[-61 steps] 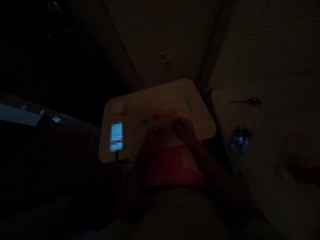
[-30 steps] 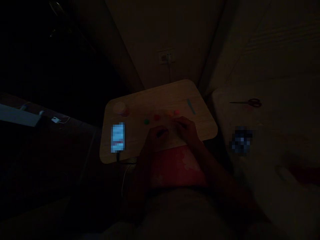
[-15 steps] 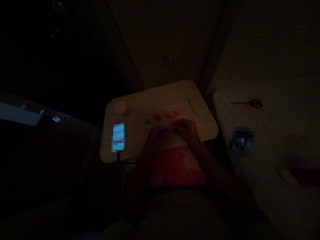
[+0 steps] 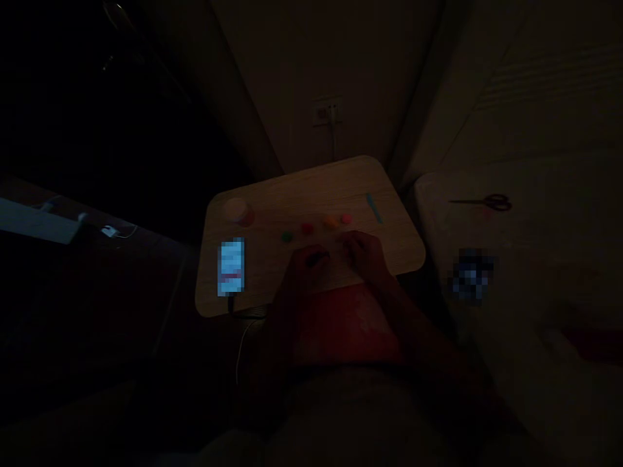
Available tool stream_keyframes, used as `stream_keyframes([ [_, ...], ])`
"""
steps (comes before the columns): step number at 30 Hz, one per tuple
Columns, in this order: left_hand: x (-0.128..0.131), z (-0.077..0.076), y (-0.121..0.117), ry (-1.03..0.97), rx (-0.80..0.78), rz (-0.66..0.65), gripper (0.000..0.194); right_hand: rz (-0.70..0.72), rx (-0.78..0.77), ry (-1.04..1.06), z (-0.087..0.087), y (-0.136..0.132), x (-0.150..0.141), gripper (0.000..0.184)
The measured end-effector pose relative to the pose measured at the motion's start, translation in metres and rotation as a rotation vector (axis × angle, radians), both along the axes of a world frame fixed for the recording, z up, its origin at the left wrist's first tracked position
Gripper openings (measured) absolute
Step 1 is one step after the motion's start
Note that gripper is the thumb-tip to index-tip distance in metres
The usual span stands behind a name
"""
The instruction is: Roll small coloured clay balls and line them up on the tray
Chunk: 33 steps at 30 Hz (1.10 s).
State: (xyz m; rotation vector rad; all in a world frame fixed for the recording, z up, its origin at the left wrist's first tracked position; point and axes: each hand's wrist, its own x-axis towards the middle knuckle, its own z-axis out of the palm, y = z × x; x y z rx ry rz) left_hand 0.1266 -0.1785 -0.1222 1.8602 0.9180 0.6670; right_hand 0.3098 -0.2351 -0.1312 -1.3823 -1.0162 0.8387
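The scene is very dark. My left hand [image 4: 304, 266] and my right hand [image 4: 366, 254] rest close together at the near edge of a small wooden lap table [image 4: 311, 188], fingers curled towards each other. Whatever lies between the fingertips is too dark and small to name. Just beyond the hands sit small lumps in a row: a green lump [image 4: 287, 237], a red lump [image 4: 307, 227], an orange lump [image 4: 331, 222] and a pink lump [image 4: 346, 219].
A lit phone [image 4: 231, 266] lies on the table's left side, a small tub [image 4: 237, 210] behind it, a blue stick tool [image 4: 374, 207] at the right. Scissors [image 4: 487, 202] lie on the bed at right. A wall socket [image 4: 326, 113] with cable is behind.
The hands have stayed at the table's near edge with only small finger movements. The picture has dimmed slightly since half a second ago.
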Motion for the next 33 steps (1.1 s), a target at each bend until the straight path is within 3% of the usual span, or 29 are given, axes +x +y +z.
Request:
stream_keyframes([
  [6,-0.001,0.001,-0.001,0.002,0.001,0.002,0.021,-0.010,0.171,-0.142,-0.003,0.003,0.005,0.030],
  [11,-0.001,0.003,-0.001,-0.003,-0.010,-0.015,0.023,0.030,0.192,-0.114,-0.005,0.003,0.006,0.036],
  [19,0.000,0.005,-0.002,-0.009,-0.018,-0.016,0.019,0.039,0.009,0.059,-0.001,0.001,0.000,0.030],
  [24,0.000,0.006,-0.002,0.000,0.000,-0.009,0.020,0.000,-0.007,0.106,0.001,0.000,-0.001,0.018],
  [33,0.001,0.006,-0.002,-0.010,-0.011,-0.012,0.021,-0.030,0.011,0.075,0.005,-0.001,-0.002,0.022],
])
